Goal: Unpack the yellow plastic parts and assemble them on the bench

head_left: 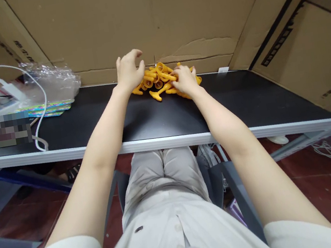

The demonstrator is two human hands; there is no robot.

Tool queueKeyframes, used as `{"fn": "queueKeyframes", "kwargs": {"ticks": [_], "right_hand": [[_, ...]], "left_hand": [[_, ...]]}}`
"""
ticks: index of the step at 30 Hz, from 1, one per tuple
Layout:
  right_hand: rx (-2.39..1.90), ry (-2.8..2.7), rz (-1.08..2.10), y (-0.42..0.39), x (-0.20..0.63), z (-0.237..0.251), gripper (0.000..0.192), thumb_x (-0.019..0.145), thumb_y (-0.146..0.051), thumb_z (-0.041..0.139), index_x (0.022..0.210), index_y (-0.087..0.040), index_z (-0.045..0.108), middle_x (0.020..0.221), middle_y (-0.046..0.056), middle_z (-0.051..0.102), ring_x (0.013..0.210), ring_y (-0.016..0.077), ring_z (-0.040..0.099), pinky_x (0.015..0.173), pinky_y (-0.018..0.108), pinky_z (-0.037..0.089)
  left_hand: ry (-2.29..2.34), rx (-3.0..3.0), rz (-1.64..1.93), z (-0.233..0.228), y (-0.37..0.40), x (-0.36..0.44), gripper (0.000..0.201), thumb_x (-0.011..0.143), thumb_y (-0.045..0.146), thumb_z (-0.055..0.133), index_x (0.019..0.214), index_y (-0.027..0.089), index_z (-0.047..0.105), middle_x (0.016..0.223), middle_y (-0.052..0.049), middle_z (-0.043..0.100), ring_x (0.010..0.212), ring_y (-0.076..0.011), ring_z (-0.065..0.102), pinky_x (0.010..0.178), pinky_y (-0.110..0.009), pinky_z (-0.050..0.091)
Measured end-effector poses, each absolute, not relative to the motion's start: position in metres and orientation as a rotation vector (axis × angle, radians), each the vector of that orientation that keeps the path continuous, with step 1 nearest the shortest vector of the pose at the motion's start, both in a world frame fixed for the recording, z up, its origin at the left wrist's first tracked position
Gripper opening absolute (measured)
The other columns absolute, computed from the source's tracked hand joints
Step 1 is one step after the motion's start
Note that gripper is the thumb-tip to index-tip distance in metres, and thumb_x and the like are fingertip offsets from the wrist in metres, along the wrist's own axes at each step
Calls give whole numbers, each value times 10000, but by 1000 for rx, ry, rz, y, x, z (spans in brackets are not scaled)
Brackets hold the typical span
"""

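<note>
A heap of yellow plastic pieces (pixel 159 85) lies near the back of the black tabletop. Several of them have a round, cup-like end, and one at the front has a curved, hook-like tip. My left hand (pixel 129 71) is at the heap's left side, fingers bent and thumb held apart, with nothing seen in it. Over the right part of the heap rests my right hand (pixel 185 79), its fingers apart and touching the pieces. Some pieces are hidden beneath that hand.
Cardboard walls (pixel 148 21) stand behind and to the right of the black tabletop (pixel 158 119). To the left lie clear plastic bags (pixel 53 81), colourful flat packs (pixel 55 108) and a white cable (pixel 43 93). A metal edge (pixel 165 142) runs along the front.
</note>
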State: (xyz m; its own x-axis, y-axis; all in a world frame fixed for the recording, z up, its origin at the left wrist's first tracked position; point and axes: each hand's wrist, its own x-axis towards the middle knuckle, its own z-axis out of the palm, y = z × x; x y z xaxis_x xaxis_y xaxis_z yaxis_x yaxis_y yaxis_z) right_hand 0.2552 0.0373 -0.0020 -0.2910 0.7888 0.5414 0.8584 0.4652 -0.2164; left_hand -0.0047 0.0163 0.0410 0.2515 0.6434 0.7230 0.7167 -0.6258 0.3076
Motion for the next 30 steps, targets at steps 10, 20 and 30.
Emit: {"fn": "queueKeyframes", "kwargs": {"ticks": [10,20,30], "right_hand": [[-1335,-2097,-194,18,247,7,384,1077,-344,478,1270,-256,798,1413,172,770,1457,433,614,1361,840,178],[-1159,-2245,-326,-15,226,27,526,1033,-226,486,1489,-337,724,1490,51,754,1509,362,605,1436,739,126],[-1247,-2132,-184,2,240,24,474,1095,-348,470,1516,-301,681,1600,116,677,1548,386,550,1403,728,245]], "left_hand": [[-1260,-2533,-1097,-2,8,26,596,944,317,656,1535,259,698,1548,-146,700,1446,-396,652,1249,-553,509],[-1302,-2425,-1275,-3,8,30,377,1024,253,588,1363,287,748,1446,-108,732,1346,-343,711,1186,-497,553],[-1235,-2446,-1321,18,-7,23,347,1085,353,524,1320,280,768,1387,-91,793,1369,-342,717,1229,-496,529]]}}
